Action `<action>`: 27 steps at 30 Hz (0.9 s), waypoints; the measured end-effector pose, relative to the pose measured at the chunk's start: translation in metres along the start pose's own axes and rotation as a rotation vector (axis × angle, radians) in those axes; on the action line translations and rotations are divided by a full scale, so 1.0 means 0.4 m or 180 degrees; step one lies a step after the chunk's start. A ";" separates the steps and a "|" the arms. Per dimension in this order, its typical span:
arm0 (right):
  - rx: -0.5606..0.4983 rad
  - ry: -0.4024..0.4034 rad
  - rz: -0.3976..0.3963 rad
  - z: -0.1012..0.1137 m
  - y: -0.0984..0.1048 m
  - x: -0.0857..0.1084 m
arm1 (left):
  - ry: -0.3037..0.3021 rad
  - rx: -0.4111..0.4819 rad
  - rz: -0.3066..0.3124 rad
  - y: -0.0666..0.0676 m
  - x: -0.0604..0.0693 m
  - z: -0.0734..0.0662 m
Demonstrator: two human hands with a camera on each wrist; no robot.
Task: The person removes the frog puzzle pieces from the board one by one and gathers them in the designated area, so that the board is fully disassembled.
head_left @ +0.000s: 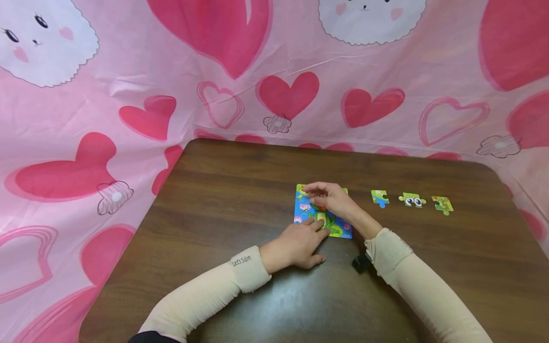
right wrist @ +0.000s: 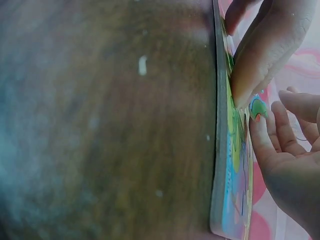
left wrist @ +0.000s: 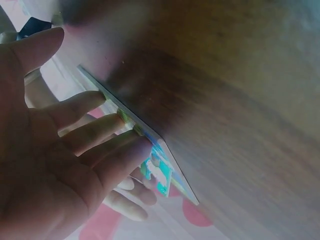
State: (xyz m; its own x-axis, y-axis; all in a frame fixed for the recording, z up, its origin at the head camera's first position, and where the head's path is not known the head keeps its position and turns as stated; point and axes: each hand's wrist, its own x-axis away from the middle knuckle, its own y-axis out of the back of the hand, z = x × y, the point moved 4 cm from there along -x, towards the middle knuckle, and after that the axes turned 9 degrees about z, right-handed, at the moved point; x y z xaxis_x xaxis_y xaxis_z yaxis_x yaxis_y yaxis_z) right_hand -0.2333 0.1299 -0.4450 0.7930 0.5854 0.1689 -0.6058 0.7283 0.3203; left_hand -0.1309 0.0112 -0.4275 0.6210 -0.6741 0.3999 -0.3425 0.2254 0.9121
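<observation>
A colourful square jigsaw puzzle (head_left: pixel 302 217) with a green frog lies on the table under both hands. My left hand (head_left: pixel 303 243) rests its extended fingers on the puzzle's near part, the thumb apart from them. Above the puzzle's middle, my right hand (head_left: pixel 336 202) has bent fingers. In the right wrist view a small green-and-blue puzzle piece (right wrist: pixel 258 107) is at its fingertips, apparently pinched, partly hidden by fingers. The left wrist view shows the puzzle piece (left wrist: pixel 159 175) tilted up from the board surface.
To the right, three loose pieces lie in a row: a blue-green piece (head_left: pixel 379 197), a piece with two eyes (head_left: pixel 412 200) and a green-and-red piece (head_left: pixel 442 205). The brown wooden table (head_left: pixel 231 190) meets a pink heart-patterned cloth (head_left: pixel 291 57) behind.
</observation>
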 end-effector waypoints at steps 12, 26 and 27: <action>0.0058 -0.0263 0.0293 -0.009 -0.008 0.006 | 0.0002 -0.0017 -0.0042 0.001 0.007 -0.001; 0.0205 -0.0274 0.0095 -0.009 -0.006 -0.003 | 0.0018 0.0010 -0.0039 -0.003 0.002 0.003; 0.0217 -0.0274 0.0073 -0.008 -0.004 -0.004 | 0.0019 0.0013 -0.0040 -0.003 0.002 0.003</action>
State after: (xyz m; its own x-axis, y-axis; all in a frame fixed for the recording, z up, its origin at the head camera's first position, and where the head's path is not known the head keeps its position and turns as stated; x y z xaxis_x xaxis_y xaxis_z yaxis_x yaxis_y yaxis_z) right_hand -0.2336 0.1290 -0.4486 0.7834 0.5666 0.2555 -0.6203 0.6875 0.3775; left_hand -0.1310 0.0096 -0.4282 0.6294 -0.6727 0.3890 -0.3377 0.2141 0.9166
